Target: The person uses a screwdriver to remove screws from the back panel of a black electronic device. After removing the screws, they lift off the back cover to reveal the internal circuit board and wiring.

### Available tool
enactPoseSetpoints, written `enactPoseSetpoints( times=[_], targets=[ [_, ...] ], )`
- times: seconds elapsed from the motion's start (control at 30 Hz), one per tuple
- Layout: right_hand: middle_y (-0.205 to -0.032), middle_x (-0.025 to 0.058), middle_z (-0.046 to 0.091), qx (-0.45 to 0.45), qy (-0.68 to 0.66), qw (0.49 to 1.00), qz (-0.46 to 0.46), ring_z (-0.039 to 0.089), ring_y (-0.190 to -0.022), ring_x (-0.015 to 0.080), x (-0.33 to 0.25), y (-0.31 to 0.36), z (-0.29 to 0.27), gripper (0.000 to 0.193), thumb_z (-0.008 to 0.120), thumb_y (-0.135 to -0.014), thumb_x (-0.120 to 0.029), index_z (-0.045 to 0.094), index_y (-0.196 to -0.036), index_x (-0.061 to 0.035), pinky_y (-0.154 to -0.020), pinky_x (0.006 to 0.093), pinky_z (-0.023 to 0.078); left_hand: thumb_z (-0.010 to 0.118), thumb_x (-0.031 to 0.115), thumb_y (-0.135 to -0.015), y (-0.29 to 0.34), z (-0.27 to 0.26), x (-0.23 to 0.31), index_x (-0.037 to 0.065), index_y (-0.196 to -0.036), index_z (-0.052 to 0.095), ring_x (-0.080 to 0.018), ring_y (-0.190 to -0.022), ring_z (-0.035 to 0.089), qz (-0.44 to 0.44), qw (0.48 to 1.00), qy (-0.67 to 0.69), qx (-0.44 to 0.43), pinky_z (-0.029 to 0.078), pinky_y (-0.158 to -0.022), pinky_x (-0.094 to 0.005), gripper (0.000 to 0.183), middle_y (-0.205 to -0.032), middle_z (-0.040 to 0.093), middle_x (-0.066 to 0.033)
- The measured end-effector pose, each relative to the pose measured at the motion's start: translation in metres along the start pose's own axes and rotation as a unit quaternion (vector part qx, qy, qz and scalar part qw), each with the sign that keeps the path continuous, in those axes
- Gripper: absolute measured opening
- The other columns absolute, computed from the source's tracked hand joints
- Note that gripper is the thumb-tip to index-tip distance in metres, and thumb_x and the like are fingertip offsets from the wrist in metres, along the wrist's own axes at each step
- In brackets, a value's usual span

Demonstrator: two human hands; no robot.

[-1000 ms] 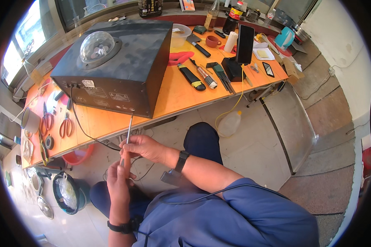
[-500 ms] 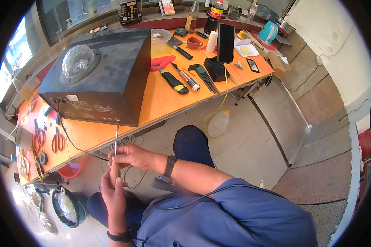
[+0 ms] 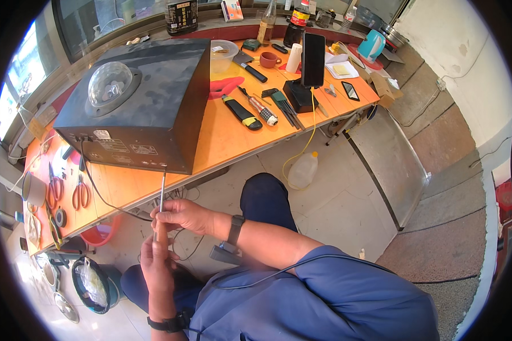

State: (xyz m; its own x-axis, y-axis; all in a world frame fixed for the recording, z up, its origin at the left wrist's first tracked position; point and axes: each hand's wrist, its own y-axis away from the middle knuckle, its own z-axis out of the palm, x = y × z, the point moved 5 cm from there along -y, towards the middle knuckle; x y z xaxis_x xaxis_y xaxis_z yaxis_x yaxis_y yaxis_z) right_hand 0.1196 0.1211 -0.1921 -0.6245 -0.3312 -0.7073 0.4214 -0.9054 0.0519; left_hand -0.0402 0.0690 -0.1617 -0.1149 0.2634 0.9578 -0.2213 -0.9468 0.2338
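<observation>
Fingers of the left hand (image 3: 158, 267) and right hand (image 3: 183, 216) are clamping the orange-handled, steel-shafted screwdriver (image 3: 163, 191) before the black, box-shaped metal housing (image 3: 153, 108), left grip shifting slightly, tool apparently turning.

Looks down and forward from the wearer's head, left one of a side-by-side fisheye pair. Sits close above the blue shirt (image 3: 318, 290) at the near side, farther from the left hand (image 3: 157, 262) and right hand (image 3: 184, 216). Faces across the tabletop (image 3: 219, 133) to the window (image 3: 88, 14) at far left, wide enough to reach the floor (image 3: 341, 199) below and the white wall (image 3: 455, 48) at far right, bending straight edges toward a dark rim.
</observation>
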Motion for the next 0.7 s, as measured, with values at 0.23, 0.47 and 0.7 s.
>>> enactPoseSetpoints(
  times=[0.23,0.47,0.7],
  targets=[
    [-0.109,0.0069,0.072,0.005,-0.001,1.0,0.007,0.07,-0.102,0.0179,0.0,0.0,0.0,0.029,0.067,-0.102,-0.027,0.064,-0.121,-0.0055,-0.094,0.0352,0.057,0.054,0.036,-0.108,0.002,-0.003,0.003,0.0,-0.132,0.053,-0.0104,-0.066,0.062,-0.046,0.998,-0.037,-0.017,0.044,-0.05,-0.02,0.043,-0.1,0.067,-0.0092],
    [-0.108,0.0068,0.072,-0.014,0.003,1.0,0.006,0.071,-0.101,0.0185,-0.004,0.003,0.003,0.031,0.068,-0.102,-0.03,0.064,-0.121,-0.0059,-0.094,0.0356,0.057,0.054,0.031,-0.109,0.005,0.004,0.008,0.0,-0.131,0.054,-0.0101,-0.065,0.061,-0.008,0.999,-0.052,-0.006,0.044,-0.05,-0.0202,0.039,-0.098,0.067,-0.0078],
    [-0.114,0.0078,0.071,-0.01,-0.01,1.0,0.023,0.069,-0.11,0.0217,-0.001,0.0,0.003,0.025,0.062,-0.105,-0.024,0.063,-0.123,-0.0062,-0.103,0.0384,0.054,0.053,0.032,-0.109,0.006,0.005,0.014,0.0,-0.131,0.053,-0.0102,-0.062,0.059,0.078,0.982,-0.174,-0.008,0.044,-0.049,-0.0204,0.039,-0.095,0.067,-0.0089]
  ],
)
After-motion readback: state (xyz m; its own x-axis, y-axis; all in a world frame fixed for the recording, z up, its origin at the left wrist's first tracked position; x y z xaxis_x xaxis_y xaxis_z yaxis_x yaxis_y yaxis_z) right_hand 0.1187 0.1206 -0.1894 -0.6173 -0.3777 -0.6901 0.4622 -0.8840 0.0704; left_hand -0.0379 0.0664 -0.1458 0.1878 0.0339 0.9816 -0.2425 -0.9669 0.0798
